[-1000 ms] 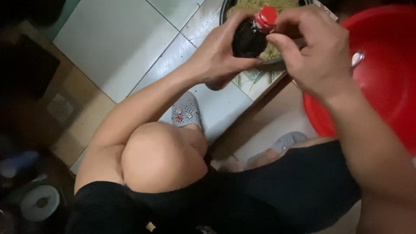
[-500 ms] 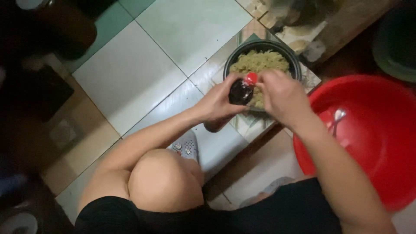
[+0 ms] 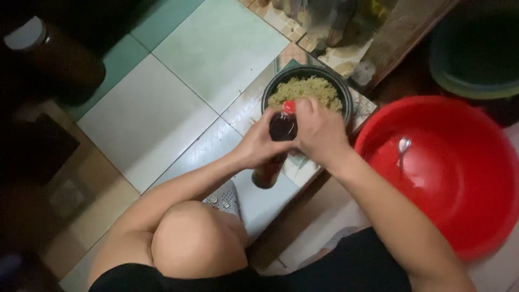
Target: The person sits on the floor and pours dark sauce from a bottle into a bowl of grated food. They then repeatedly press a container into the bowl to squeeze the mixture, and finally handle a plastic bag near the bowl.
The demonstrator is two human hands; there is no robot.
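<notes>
At upper centre of the frame, the left hand (image 3: 259, 148) grips a dark glass sauce bottle (image 3: 278, 143) while the right hand (image 3: 319, 132) pinches its red cap (image 3: 289, 107), just before the dark round bowl of yellowish noodles (image 3: 308, 92). A slipped grip could tip sauce onto the pale tiled floor (image 3: 162, 103).

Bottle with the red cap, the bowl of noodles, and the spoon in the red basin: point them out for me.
Dark bottle (image 3: 282, 130), head view: on its dark shoulder, just below the red cap.
Bowl of noodles (image 3: 346, 100), head view: on its dark right rim.
Spoon (image 3: 403, 146), head view: on its shiny bowl end, inside the red basin (image 3: 486, 178).
</notes>
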